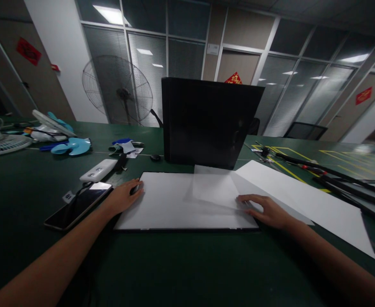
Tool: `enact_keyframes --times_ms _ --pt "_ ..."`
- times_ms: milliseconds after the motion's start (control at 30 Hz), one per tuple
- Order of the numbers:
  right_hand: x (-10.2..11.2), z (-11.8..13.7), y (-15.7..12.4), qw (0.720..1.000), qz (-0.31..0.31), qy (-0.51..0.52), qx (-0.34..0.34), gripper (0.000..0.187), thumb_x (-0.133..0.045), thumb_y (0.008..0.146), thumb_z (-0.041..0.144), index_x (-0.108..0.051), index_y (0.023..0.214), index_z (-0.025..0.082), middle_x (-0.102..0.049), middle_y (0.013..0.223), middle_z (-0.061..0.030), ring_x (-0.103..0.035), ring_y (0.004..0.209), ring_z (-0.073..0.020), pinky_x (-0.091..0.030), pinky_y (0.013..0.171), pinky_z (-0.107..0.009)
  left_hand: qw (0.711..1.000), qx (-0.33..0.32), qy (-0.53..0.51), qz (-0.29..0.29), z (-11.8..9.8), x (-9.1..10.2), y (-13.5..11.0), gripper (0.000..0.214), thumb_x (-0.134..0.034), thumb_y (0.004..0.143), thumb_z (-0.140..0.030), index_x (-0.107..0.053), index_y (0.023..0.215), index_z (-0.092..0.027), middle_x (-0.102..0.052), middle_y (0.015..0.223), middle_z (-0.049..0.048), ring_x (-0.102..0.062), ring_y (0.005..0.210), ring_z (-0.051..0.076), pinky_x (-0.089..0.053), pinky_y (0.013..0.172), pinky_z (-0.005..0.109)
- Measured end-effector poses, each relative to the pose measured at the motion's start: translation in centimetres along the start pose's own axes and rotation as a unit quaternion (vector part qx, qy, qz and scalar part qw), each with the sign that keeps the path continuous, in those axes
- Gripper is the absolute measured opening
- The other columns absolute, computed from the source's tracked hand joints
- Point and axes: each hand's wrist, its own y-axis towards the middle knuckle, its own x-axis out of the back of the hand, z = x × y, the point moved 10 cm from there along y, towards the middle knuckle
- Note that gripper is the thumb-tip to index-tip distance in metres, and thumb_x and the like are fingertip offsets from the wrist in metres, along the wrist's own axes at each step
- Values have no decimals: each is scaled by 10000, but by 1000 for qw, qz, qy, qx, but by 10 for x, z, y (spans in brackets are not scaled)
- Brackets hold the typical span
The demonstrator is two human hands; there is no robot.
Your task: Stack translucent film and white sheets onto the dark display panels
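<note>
A flat white panel [161, 209] in a thin dark frame lies on the green table in front of me. My left hand [123, 195] rests on its left edge, fingers curled against the surface. My right hand [267, 209] lies flat with fingers stretched out on a thin translucent sheet [214, 189] that covers the panel's right part. A large white sheet [305, 200] extends to the right beneath my right hand. A black upright panel [206, 121] stands just behind the white one.
A smartphone [78, 204] and a white remote-like device [98, 169] lie left of the panel. Blue fan blades [72, 146] and fan parts sit far left. Black strips [341, 177] and yellow floor-tape marks lie at right. A pedestal fan [118, 89] stands behind.
</note>
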Motion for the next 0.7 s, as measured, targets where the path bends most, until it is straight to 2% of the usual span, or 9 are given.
enact_keyframes --times_ms 67,167,300,433,500,567,700 --pt "2 -6 0 1000 -5 -7 -11 607 -481 1008 640 -580 1502 302 -566 1559 -49 -542 1412 -321 -421 1207 -543 1000 -1 5 4 0 -1 0 585 -496 946 -569 -690 1373 -219 -594 1559 113 -579 1415 348 -390 1229 503" --pt "19 -33 0 991 -79 -69 -87 651 -412 1018 660 -573 1502 256 -569 1549 -100 -569 1374 -344 -446 1177 -543 1000 -5 10 4 1 -3 1 594 -489 952 -568 -681 1386 -211 -584 1567 121 -575 1420 346 -389 1230 500" --pt "48 -90 -17 939 -165 -175 -248 733 -349 1013 654 -537 1513 151 -601 1483 -200 -612 1302 -405 -508 1078 -582 1000 -8 5 -2 2 -2 1 571 -503 953 -554 -692 1367 -209 -598 1553 129 -588 1408 348 -393 1228 502" --pt "58 -146 -43 897 -171 -187 -362 906 -294 990 739 -423 1573 56 -610 1433 -286 -638 1242 -464 -541 985 -632 1000 -6 0 -3 1 -1 1 546 -517 951 -543 -708 1344 -215 -610 1539 134 -604 1389 362 -410 1214 520" --pt "55 -162 -50 894 -156 -176 -381 968 -277 974 777 -403 1577 31 -623 1405 -305 -653 1212 -481 -548 955 -650 1000 -8 1 -5 1 0 1 551 -516 948 -545 -710 1340 -209 -608 1541 138 -603 1390 367 -405 1218 520" --pt "51 -169 -50 898 -142 -171 -380 969 -280 968 783 -431 1559 30 -642 1377 -304 -664 1199 -474 -555 945 -641 1000 -9 -1 -8 1 0 1 554 -520 944 -550 -711 1338 -211 -607 1541 136 -598 1395 368 -400 1221 520" --pt "40 -160 -39 911 -125 -176 -350 889 -308 976 745 -506 1510 62 -645 1389 -278 -651 1254 -428 -542 1012 -579 1000 -6 -8 -5 0 1 0 536 -532 936 -538 -710 1338 -232 -621 1530 120 -601 1393 354 -400 1218 521"
